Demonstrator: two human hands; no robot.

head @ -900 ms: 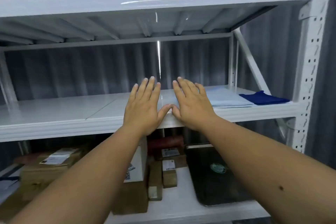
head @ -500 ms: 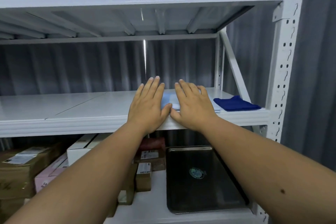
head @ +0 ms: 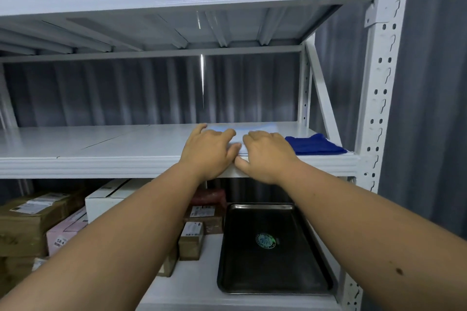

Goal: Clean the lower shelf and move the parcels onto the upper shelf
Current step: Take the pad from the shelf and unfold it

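Head view: both hands (head: 237, 153) curl, gripping the pale blue cloth (head: 255, 129) on the upper shelf (head: 88, 159).

Both hands, left (head: 208, 151) and right (head: 265, 154), fingers curled, rest on a pale blue sheet (head: 255, 129) on the upper shelf (head: 88, 141); a dark blue cloth (head: 316, 145) lies right of the sheet; parcels (head: 30, 217) and a black tray (head: 273, 247) lie below that shelf.
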